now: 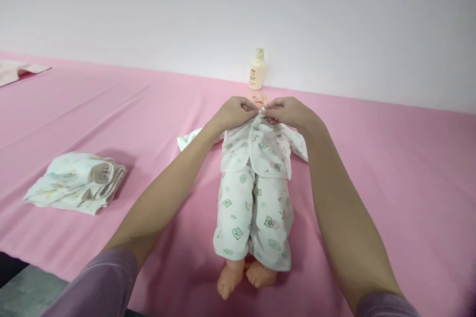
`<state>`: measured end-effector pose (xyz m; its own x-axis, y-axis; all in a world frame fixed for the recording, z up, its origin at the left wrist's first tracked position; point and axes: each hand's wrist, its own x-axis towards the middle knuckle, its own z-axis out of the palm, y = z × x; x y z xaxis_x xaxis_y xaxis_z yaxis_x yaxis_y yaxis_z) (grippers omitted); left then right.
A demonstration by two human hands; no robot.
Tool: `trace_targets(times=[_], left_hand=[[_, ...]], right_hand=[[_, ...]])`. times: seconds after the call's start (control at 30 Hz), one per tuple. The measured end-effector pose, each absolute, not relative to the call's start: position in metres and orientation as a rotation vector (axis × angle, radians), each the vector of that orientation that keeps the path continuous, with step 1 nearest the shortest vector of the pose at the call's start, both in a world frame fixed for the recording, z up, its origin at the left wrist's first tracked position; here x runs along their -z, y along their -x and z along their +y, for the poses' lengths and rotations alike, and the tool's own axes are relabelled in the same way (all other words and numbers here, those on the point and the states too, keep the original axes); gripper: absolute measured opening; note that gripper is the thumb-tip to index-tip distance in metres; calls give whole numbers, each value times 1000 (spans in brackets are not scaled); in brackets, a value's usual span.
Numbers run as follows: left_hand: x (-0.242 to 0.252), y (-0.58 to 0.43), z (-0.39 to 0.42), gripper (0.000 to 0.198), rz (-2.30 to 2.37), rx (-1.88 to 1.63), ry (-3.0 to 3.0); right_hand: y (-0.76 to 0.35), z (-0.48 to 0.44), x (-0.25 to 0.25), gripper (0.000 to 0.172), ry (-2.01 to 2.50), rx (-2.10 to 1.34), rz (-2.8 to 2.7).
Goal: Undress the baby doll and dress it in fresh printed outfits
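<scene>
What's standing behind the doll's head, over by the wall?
A cream pump bottle stands upright by the white wall. The left hand and right hand, pinching the printed shirt, hide most of the doll's head.

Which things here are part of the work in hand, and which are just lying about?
In hand: left hand and right hand, both pinching the shirt at its collar; doll; trousers.
Lying about: folded clothes; pump bottle; cloth at the far left.
</scene>
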<state>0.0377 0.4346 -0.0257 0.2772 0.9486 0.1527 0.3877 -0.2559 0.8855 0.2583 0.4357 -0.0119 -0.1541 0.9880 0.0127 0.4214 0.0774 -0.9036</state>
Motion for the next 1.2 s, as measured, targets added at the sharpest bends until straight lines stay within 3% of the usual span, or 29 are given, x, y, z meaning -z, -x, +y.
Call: trace_targets(times=[0.2,0.77,0.93,1.2], left_hand=[[24,-39,433,15,1229,-887,-1728],[25,-39,432,15,1240,-848,-1566],[25,-37,435,21,1262,-831,-1571],[27,-34,438,16,1244,-893,-1535]], right_hand=[[-254,426,6,21,1528,-895,-1723],[-241,414,0,7,1531,-744,-1699],[-250,422,8,12,1395,-899,-1735],[-244,428,21,15,1226,-581,-1794]])
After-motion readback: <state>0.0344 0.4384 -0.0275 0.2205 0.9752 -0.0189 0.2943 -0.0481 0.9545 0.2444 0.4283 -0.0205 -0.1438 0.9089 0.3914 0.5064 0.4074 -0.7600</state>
